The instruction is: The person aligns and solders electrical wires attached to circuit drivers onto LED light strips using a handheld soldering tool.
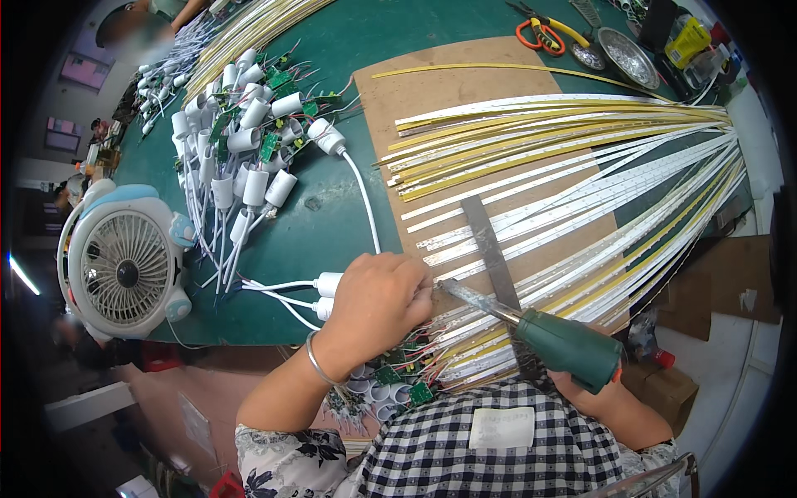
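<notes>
The right hand [579, 393] grasped a green-handled metal soldering iron [568, 349], its tip beside the left hand [383, 292]; those fingers curled near thin white strips [598, 199] across a brown board [481, 87], their hold impossible to tell.

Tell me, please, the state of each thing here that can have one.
Soldering iron: held; hot or cold, unclear.
Right hand: closed around the handle.
Left hand: fingers curled, grip hidden.
Strips: fanned out.
Dark bar: lying across strips.
Fan: upright; running or not, unclear.
White sockets: heaped, wires attached.
Pliers: lying, handles apart.
</notes>
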Demonstrator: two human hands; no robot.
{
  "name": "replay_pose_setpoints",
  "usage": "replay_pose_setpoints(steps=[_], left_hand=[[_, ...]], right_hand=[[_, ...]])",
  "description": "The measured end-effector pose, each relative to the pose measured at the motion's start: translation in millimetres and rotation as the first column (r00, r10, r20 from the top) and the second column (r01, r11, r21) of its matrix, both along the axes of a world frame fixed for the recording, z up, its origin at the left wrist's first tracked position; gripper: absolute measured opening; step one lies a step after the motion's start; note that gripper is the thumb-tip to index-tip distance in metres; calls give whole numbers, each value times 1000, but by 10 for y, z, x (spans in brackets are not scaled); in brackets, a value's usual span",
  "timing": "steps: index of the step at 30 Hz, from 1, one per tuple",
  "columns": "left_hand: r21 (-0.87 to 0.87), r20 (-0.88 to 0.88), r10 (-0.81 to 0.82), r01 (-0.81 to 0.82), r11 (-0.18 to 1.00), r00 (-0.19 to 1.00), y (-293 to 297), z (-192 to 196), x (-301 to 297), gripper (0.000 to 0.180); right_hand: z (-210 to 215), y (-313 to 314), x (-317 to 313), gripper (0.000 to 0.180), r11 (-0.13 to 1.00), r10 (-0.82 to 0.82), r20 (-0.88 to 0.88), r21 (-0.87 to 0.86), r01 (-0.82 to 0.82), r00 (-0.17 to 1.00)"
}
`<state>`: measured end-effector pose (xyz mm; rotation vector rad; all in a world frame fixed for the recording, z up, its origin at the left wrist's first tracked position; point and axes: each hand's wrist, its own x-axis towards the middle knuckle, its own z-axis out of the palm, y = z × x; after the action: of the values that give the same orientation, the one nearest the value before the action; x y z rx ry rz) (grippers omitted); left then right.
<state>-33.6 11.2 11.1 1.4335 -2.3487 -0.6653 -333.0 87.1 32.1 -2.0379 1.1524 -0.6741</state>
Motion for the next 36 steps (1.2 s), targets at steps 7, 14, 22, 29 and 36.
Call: replay_pose_setpoints(steps=[7, 14, 22, 29, 36], left_hand=[[-14, -2, -5, 5, 1000, 1000, -1, 9, -8, 9], [-9, 7, -7, 7, 1000, 1000, -4, 17, -14, 8], [38, 7, -3, 3, 999, 1000, -10, 28, -19, 9], [-5, 31, -2, 2, 1000, 1000, 50, 41, -25, 10], [-139, 56, 19, -11, 990, 998, 99, 185, 70, 19]], right_hand=[[-63, 134, -94, 28, 935, -142, 120, 341, 94, 983], [-76, 118, -103, 26, 993, -72, 204, 111, 50, 976], [-86, 214, -151, 24, 982, -99, 196, 179, 64, 976], [-110, 321, -218, 26, 980, -112, 152, 182, 83, 982], [-142, 367, -241, 28, 977, -128, 173, 194, 93, 977]])
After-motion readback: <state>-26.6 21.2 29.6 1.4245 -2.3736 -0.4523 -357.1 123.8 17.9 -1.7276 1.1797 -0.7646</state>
